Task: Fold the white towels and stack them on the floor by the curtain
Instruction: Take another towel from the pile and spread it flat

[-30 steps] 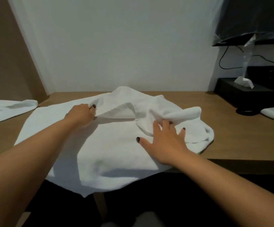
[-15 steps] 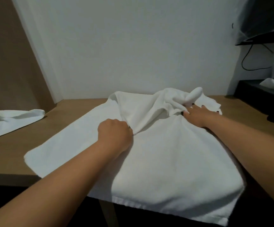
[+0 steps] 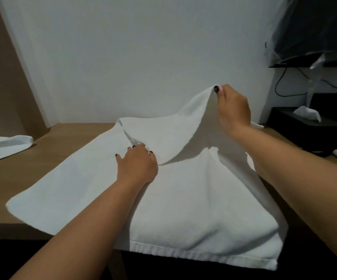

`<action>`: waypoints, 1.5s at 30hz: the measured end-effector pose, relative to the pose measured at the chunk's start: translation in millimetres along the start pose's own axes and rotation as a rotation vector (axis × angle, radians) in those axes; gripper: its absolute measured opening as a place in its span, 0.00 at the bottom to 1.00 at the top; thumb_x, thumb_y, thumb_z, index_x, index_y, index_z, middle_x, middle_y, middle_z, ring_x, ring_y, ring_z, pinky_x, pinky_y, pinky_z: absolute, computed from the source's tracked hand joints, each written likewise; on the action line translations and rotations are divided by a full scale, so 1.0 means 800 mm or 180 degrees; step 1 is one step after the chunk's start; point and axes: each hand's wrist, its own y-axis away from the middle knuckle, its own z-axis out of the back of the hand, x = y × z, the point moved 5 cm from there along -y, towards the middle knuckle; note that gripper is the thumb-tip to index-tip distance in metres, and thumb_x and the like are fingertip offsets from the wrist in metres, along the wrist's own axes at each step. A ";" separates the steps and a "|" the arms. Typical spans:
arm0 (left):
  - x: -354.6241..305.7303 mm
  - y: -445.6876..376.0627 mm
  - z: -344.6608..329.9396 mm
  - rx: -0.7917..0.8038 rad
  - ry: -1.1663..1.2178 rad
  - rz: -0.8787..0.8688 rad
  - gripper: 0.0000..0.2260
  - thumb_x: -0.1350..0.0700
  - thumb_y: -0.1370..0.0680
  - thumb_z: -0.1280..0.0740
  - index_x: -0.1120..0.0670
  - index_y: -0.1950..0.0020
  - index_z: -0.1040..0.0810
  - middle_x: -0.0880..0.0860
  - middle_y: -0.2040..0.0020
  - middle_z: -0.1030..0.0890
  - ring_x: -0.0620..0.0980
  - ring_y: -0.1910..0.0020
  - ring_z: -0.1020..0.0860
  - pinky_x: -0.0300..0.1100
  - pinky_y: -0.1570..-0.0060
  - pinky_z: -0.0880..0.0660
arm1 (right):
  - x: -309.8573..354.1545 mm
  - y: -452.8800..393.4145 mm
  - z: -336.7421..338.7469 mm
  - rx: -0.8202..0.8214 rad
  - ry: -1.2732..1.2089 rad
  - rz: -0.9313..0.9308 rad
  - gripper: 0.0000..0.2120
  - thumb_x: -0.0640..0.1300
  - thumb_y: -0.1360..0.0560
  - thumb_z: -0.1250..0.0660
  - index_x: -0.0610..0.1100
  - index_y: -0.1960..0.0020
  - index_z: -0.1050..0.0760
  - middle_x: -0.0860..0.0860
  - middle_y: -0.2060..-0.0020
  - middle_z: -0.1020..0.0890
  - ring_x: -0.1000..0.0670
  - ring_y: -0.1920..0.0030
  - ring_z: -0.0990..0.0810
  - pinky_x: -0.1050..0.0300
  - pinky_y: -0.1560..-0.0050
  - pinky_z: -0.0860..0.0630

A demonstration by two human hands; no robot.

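large white terry towel [image 3: 193, 199] spread on wooden desk [image 3: 48, 158], front hem overhanging. corner pinched high by right hand [image 3: 233, 110]; fold gathered under curled left hand [image 3: 138, 164] fingers.

white towel [image 3: 193, 209], brown table [image 3: 48, 154], black nails

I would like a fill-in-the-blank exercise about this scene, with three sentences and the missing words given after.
1. The right hand pinches a corner of the big towel and holds it ____ the desk.
2. The left hand rests on the towel, with its grip on a ____ of cloth.
3. A second towel lies at the far ____ of the desk.

Missing words: above; fold; left
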 end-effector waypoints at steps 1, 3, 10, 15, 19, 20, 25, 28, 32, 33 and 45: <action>0.001 0.001 0.001 -0.0012 0.0052 0.0011 0.17 0.51 0.18 0.48 0.57 0.34 0.31 0.59 0.35 0.26 0.59 0.32 0.31 0.59 0.29 0.44 | 0.019 0.007 0.020 -0.0197 -0.0103 0.0311 0.18 0.50 0.16 0.48 0.39 0.52 0.26 0.41 0.56 0.21 0.38 0.55 0.24 0.53 0.61 0.38; 0.003 0.001 0.003 -0.0094 0.0273 0.0000 0.15 0.53 0.18 0.48 0.58 0.36 0.30 0.60 0.37 0.25 0.60 0.34 0.30 0.59 0.30 0.42 | 0.055 0.043 0.059 -0.0503 -0.0028 0.1098 0.17 0.49 0.18 0.46 0.39 0.54 0.24 0.42 0.60 0.20 0.38 0.60 0.23 0.51 0.64 0.34; 0.050 0.001 0.037 -0.1027 0.3089 0.1196 0.20 0.51 0.16 0.49 0.61 0.31 0.29 0.60 0.33 0.25 0.60 0.34 0.28 0.51 0.34 0.33 | 0.072 0.247 0.060 0.0680 0.0637 0.1439 0.08 0.46 0.24 0.39 0.45 0.58 0.23 0.50 0.62 0.21 0.46 0.61 0.21 0.55 0.68 0.27; 0.056 0.018 0.057 -0.0915 0.2237 0.0758 0.20 0.51 0.15 0.51 0.63 0.35 0.29 0.62 0.38 0.24 0.62 0.38 0.27 0.47 0.44 0.34 | 0.046 0.254 0.038 0.2145 0.0506 0.0304 0.21 0.45 0.18 0.48 0.51 0.26 0.36 0.55 0.26 0.33 0.50 0.25 0.39 0.48 0.24 0.47; 0.088 0.025 0.058 -0.0500 0.0722 0.0073 0.16 0.50 0.16 0.50 0.61 0.46 0.30 0.62 0.48 0.22 0.60 0.54 0.27 0.49 0.54 0.33 | 0.031 0.231 0.024 0.2816 0.0535 0.0334 0.23 0.44 0.17 0.50 0.52 0.22 0.45 0.55 0.23 0.42 0.51 0.22 0.48 0.45 0.24 0.54; 0.100 0.024 0.055 -0.0411 0.0429 0.0052 0.14 0.50 0.16 0.49 0.60 0.46 0.31 0.64 0.48 0.22 0.61 0.54 0.27 0.50 0.54 0.32 | 0.026 0.227 0.020 0.2922 0.0520 0.0378 0.23 0.44 0.16 0.50 0.52 0.22 0.46 0.55 0.22 0.42 0.51 0.22 0.48 0.45 0.24 0.54; 0.113 0.004 0.045 -0.0272 0.0197 0.0088 0.12 0.52 0.17 0.48 0.59 0.46 0.32 0.65 0.44 0.22 0.64 0.46 0.25 0.50 0.51 0.32 | -0.002 0.197 -0.013 0.3102 0.0491 0.0519 0.24 0.47 0.15 0.51 0.53 0.21 0.50 0.54 0.22 0.45 0.52 0.22 0.51 0.47 0.23 0.56; 0.103 -0.005 0.040 -0.0305 0.0250 0.0228 0.13 0.52 0.16 0.48 0.60 0.42 0.31 0.65 0.43 0.23 0.65 0.44 0.26 0.52 0.46 0.32 | -0.022 0.169 -0.038 0.3053 0.0470 0.0561 0.23 0.49 0.16 0.52 0.55 0.21 0.49 0.53 0.22 0.43 0.51 0.22 0.47 0.48 0.23 0.55; 0.094 -0.016 0.038 -0.0522 0.0637 0.0447 0.14 0.50 0.16 0.48 0.58 0.48 0.30 0.61 0.47 0.22 0.63 0.45 0.26 0.50 0.48 0.33 | -0.036 0.137 -0.057 0.2899 0.0353 0.0489 0.22 0.49 0.16 0.50 0.51 0.22 0.44 0.51 0.24 0.36 0.49 0.25 0.39 0.47 0.24 0.49; 0.095 -0.017 0.038 -0.0569 0.0788 0.0492 0.14 0.50 0.16 0.48 0.58 0.50 0.30 0.59 0.50 0.23 0.62 0.46 0.25 0.48 0.51 0.34 | -0.037 0.132 -0.058 0.2860 0.0305 0.0472 0.22 0.49 0.16 0.48 0.50 0.22 0.43 0.51 0.25 0.34 0.48 0.26 0.37 0.47 0.24 0.47; 0.151 0.024 0.113 -0.1217 0.4949 0.1361 0.05 0.53 0.18 0.39 0.53 0.46 0.25 0.53 0.48 0.18 0.47 0.53 0.18 0.44 0.55 0.19 | -0.041 0.118 -0.023 0.0831 0.0421 0.0834 0.14 0.31 0.24 0.39 0.39 0.41 0.21 0.38 0.60 0.17 0.35 0.59 0.20 0.47 0.56 0.27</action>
